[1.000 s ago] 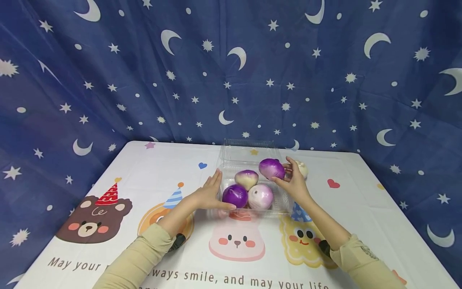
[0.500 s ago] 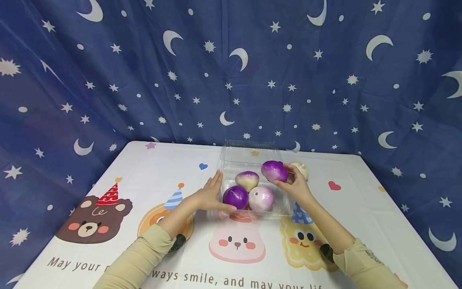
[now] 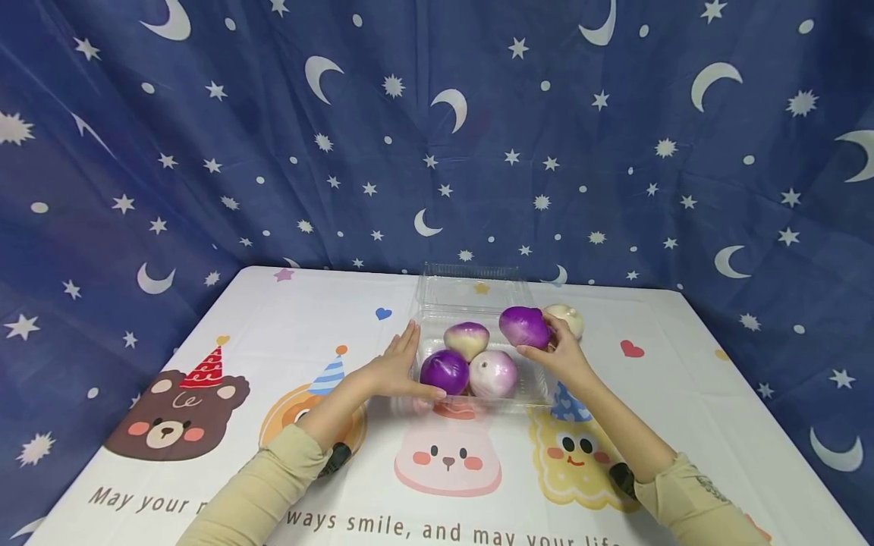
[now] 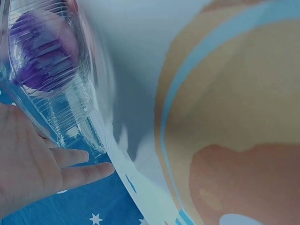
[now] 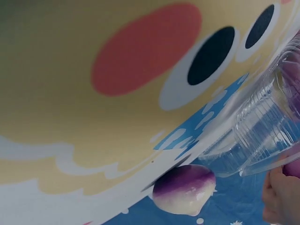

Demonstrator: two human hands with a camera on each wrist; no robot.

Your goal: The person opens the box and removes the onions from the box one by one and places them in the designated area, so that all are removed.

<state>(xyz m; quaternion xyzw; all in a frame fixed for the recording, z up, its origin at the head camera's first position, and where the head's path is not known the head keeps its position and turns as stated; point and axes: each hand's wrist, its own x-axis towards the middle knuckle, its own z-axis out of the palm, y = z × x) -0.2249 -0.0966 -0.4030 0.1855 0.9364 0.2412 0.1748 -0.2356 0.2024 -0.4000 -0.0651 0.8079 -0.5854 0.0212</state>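
In the head view a clear plastic box (image 3: 532, 390) stands with its lid (image 3: 471, 288) folded back behind it. Three onions sit inside: a deep purple onion (image 3: 444, 372), a pale pink onion (image 3: 493, 374) and a purple-and-cream onion (image 3: 467, 340). My right hand (image 3: 563, 353) grips another purple onion (image 3: 524, 327) between thumb and fingers, over the box's back right part. My left hand (image 3: 396, 368) rests against the box's left side, fingers straight, thumb along the front edge. In the left wrist view that hand (image 4: 42, 164) shows extended fingers beside the box wall.
A cream-and-purple onion (image 5: 183, 190) lies on the table right of the box, partly behind my right hand in the head view. The white tablecloth (image 3: 328, 303) has printed cartoon figures. A blue star-patterned curtain (image 3: 382, 197) hangs behind the table.
My right hand has moved slightly right and toward me with the purple onion, which has turned a little. My left hand and the box have stayed in place.
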